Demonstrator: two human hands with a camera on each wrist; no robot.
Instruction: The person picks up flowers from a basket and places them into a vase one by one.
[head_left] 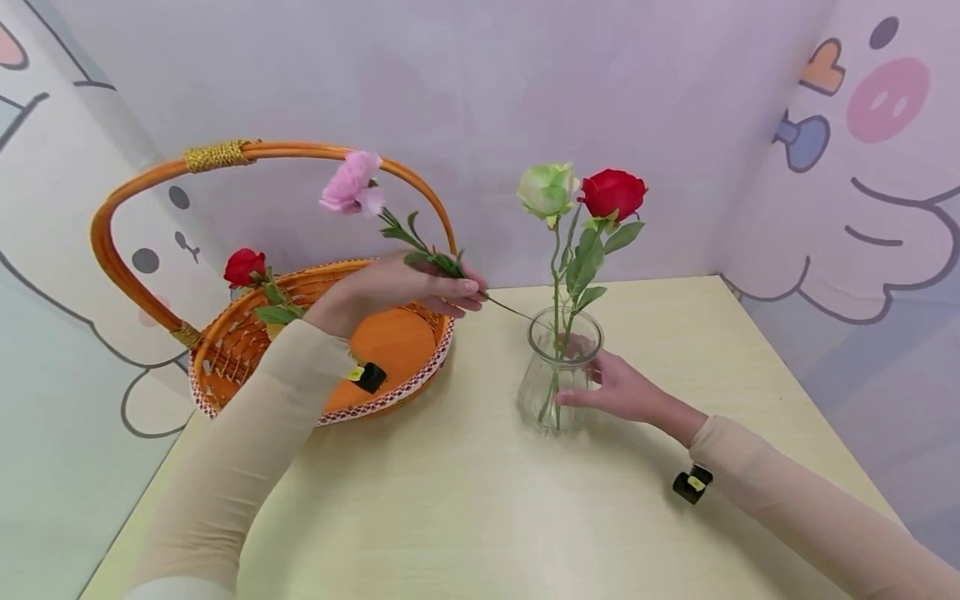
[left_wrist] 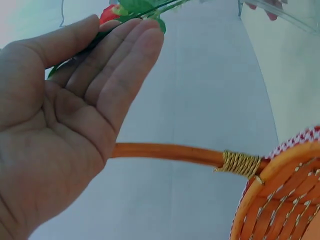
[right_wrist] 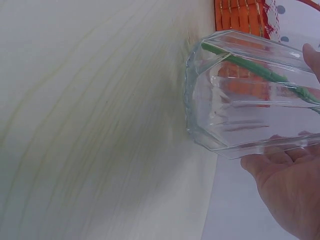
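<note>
My left hand [head_left: 401, 287] pinches the thin stem of a pink carnation [head_left: 352, 185] between thumb and fingers. The bloom tilts up to the left, while the stem's lower end slants down to the mouth of a clear glass vase [head_left: 531, 385]. Around the vase's right side curls my right hand [head_left: 628, 390], thumb in front and fingers behind. Inside stand a pale green rose [head_left: 547, 192] and a red rose [head_left: 614, 194], both upright. The right wrist view has the vase's faceted base [right_wrist: 205, 100] with a green stem [right_wrist: 260, 72] inside.
At the left of the pale wooden table [head_left: 480, 517] stands an orange wicker basket [head_left: 397, 333] with a tall arched handle [head_left: 300, 151]. Another red rose [head_left: 244, 267] leans in it. Cartoon-printed walls [head_left: 465, 100] close off the back and sides.
</note>
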